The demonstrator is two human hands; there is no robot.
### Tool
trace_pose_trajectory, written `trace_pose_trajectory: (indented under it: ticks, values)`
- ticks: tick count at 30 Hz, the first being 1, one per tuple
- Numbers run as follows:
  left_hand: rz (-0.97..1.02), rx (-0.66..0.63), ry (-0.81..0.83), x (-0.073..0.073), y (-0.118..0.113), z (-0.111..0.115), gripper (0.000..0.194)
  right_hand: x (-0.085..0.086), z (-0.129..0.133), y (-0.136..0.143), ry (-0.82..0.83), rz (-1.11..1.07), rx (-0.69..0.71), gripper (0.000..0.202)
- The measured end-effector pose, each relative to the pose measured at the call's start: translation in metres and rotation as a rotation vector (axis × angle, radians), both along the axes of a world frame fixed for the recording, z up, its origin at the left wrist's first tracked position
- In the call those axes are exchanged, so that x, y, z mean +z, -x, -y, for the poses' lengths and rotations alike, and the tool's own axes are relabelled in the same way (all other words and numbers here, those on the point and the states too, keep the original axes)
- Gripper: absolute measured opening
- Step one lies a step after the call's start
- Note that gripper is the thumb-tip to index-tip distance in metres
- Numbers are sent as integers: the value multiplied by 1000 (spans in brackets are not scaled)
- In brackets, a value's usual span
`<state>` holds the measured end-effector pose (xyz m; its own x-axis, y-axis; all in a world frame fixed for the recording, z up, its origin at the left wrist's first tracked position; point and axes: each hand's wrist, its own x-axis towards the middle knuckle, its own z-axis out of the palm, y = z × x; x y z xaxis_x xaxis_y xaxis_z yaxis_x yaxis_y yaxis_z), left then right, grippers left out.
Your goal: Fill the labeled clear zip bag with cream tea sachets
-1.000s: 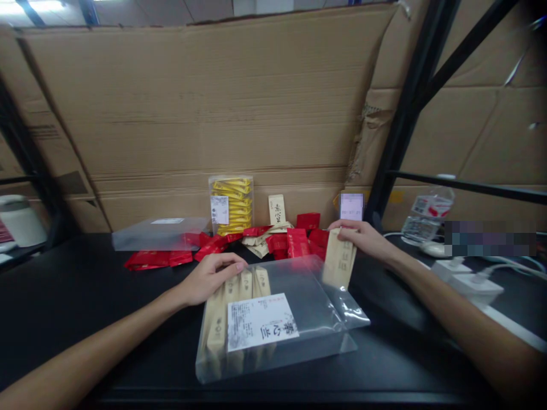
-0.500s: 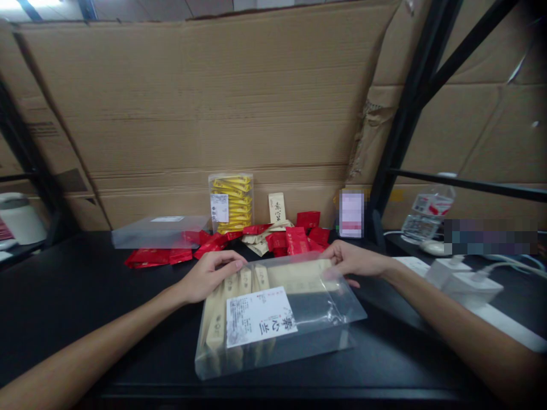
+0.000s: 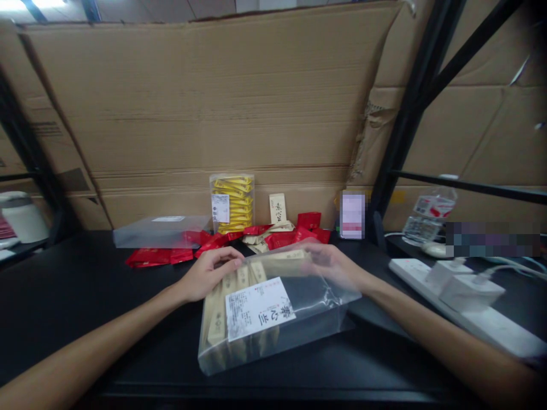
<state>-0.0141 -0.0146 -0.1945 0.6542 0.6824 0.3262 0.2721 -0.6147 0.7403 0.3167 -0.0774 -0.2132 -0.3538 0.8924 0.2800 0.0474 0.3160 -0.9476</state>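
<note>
A clear plastic box (image 3: 316,296) lies tilted at the front of the black table, a white label (image 3: 260,308) on its upper face. Several beige packets (image 3: 217,313) stand side by side in its left part. My left hand (image 3: 212,274) is closed on the box's far left edge, thumb on top and the other fingers curled behind. At the far right side, my right hand (image 3: 331,263) is blurred and partly seen through the plastic. It grips the right end of another beige packet (image 3: 285,257), lying crosswise along the box's far side; its fingertips are hard to make out.
Red packets (image 3: 149,257) and a few beige ones lie behind the box. A clear box of yellow packets (image 3: 233,205) stands against the cardboard, beside a frosted lid-like box (image 3: 158,232). A phone (image 3: 352,215), power strip (image 3: 410,273) and bottle (image 3: 429,213) are at right.
My right hand has moved left and slightly away from me, and the crosswise beige packet has shifted left with it. The box has turned and moved a little; my left hand keeps its hold.
</note>
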Motion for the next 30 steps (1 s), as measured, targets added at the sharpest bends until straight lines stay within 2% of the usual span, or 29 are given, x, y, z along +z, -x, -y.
trace_pose_trajectory:
  ticks: [4, 7, 13, 16, 21, 26, 30]
  values:
    - [-4, -7, 0, 2, -1, 0, 32, -11, -7, 0, -164, 49, -53, 40]
    - [-9, -16, 13, 3, -2, 1, 32, -12, -6, -3, -252, 172, -64, 44]
    - [-12, -20, 16, 4, -2, 4, 31, 3, 10, 1, 26, 293, 190, 56]
    - [-14, -29, 17, 5, -3, 4, 31, 10, 15, 5, 52, 347, 278, 63]
    - [-13, -43, 15, 4, -2, 3, 32, 15, 16, 5, -29, 411, 308, 55]
    - [-9, -51, 28, 2, -2, 2, 32, 13, 16, 0, 127, 384, 284, 56]
    - [-13, -44, 39, 3, -3, 4, 32, 11, 18, -1, 166, 361, 386, 43]
